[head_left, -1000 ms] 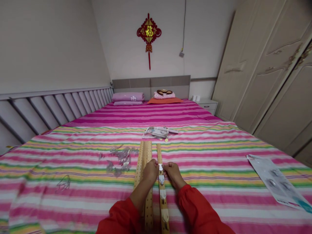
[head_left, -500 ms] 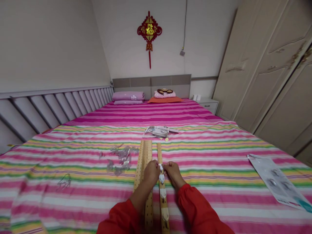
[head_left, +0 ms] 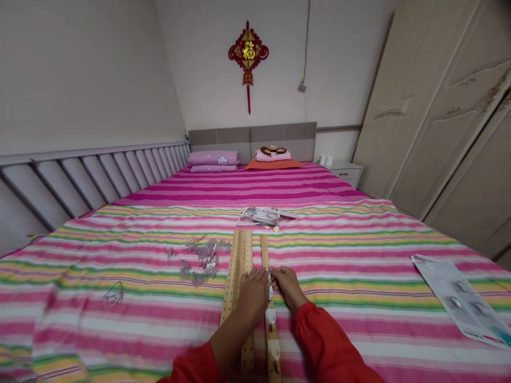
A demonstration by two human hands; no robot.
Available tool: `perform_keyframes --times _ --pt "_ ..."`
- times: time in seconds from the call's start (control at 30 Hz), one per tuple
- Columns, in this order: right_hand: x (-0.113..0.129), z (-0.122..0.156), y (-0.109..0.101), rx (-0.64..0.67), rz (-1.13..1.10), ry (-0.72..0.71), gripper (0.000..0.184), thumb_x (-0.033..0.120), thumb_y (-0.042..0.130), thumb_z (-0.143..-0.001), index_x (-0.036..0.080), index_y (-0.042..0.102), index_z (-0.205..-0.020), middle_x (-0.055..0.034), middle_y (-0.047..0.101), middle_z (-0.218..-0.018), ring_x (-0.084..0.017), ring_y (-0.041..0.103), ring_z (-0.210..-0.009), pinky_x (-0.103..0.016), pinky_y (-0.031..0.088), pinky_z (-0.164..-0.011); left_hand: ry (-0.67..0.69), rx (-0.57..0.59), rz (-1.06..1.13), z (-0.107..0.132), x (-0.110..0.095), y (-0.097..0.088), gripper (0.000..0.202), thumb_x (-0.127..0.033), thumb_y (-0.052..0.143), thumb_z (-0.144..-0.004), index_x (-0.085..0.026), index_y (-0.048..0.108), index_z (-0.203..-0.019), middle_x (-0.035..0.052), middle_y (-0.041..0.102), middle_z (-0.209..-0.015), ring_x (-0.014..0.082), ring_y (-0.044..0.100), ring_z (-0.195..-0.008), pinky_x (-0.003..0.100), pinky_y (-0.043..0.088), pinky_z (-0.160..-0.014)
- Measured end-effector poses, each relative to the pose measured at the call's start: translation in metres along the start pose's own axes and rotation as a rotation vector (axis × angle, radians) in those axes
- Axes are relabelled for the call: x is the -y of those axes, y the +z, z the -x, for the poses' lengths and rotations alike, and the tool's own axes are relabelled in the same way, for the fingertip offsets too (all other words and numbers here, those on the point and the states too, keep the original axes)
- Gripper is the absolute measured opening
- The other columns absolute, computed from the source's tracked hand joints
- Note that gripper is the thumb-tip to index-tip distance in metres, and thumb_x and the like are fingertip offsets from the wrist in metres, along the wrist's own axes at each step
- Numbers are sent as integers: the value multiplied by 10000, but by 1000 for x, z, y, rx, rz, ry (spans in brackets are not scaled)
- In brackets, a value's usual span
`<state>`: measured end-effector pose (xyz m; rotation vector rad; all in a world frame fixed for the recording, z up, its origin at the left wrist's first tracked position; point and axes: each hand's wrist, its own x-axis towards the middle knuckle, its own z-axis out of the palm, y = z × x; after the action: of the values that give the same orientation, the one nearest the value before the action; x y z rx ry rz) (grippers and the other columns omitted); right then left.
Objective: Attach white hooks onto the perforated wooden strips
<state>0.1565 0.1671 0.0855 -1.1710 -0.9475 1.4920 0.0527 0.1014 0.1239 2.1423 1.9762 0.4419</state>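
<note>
A narrow wooden strip lies lengthwise on the bed with several white adhesive hooks in a row along it. My left hand lies over the strip's left side, fingers bent and closed at the farthest white hook, partly covering it. From the right, my right hand pinches at that same hook with thumb and forefinger. The fingertips of both hands nearly meet there. Wider wooden strips with rows of small holes lie left of the narrow one, partly under my left forearm.
Crumpled clear plastic bits lie to the left, near a thin clear scrap. A clear plastic packet is beyond the strips. At the right lies a hook package. Folded bedding sits by the headboard.
My left hand has turned flatter and shifted over the strip, covering more of the farthest hook. My right hand stays pinched at it. The whole view has shifted slightly.
</note>
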Motion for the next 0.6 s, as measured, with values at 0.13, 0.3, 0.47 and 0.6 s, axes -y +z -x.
perform_keyframes --times 0.13,0.3,0.47,0.6 --pt "-4 -3 0 -8 7 4 278 309 727 -533 201 474 -494 68 492 -315 -66 416 -276 -176 328 -313 7 58 -18 0 3 -1 461 -237 312 -920 -217 484 -1347 71 495 -1404 283 349 -1345 516 195 -1113" --pt "-9 -7 -1 -14 18 6 275 287 725 -524 209 464 -481 60 490 -302 -82 427 -269 -186 320 -299 23 78 -4 0 7 2 476 -235 302 -916 -232 467 -1363 57 486 -1413 265 354 -1344 510 159 -1134" --pt "-8 -4 -2 -4 21 -8 283 313 748 -504 202 488 -489 61 501 -323 -78 429 -280 -188 336 -310 32 86 43 4 11 4 490 -242 291 -915 -244 438 -1383 40 460 -1435 271 309 -1372 539 108 -1145" --pt "-6 1 -3 19 24 -17 313 369 766 -509 195 508 -491 54 502 -320 -71 412 -282 -186 328 -313 103 43 115 12 18 -7 506 -250 318 -910 -250 386 -1412 26 423 -1461 245 247 -1404 506 117 -1155"
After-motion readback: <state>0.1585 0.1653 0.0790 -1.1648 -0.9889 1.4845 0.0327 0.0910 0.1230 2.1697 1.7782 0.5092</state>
